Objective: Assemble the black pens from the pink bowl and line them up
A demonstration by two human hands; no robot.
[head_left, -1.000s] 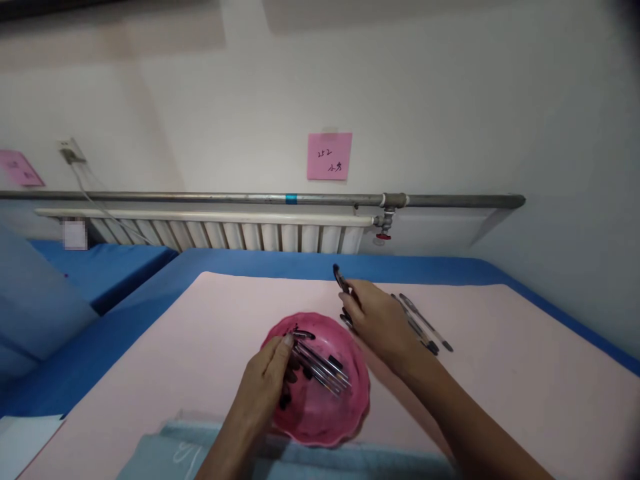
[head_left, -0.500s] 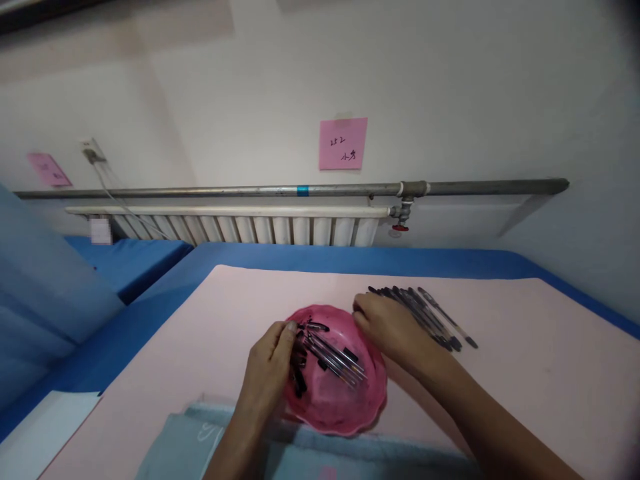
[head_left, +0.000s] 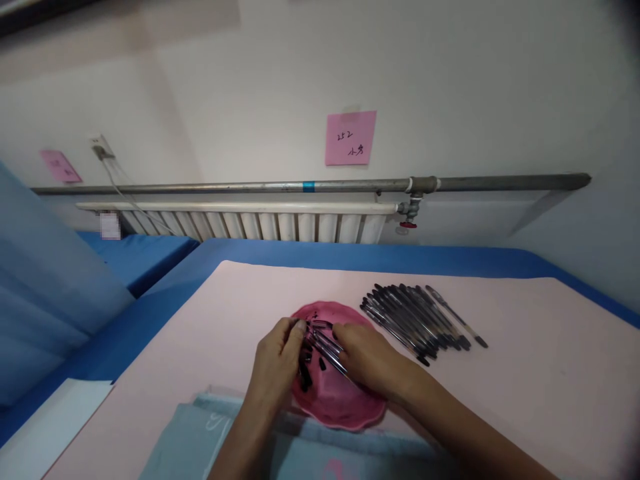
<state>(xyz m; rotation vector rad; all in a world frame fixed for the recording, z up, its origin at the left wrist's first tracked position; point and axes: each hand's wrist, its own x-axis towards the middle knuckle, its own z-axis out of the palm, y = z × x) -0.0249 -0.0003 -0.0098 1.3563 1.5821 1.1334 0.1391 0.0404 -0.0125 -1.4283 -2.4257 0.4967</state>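
R hand [head_left: 367, 360] back in bowl [head_left: 350, 410] from pen row [head_left: 417, 320], pinching pens [head_left: 325, 347] w/ L hand [head_left: 277, 360]; next pen coming.

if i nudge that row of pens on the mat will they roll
The pens look round and slim, so probably yes, sideways. They lie packed side by side, so a nudge would likely shift several. The pink mat looks flat; it may slow them little.
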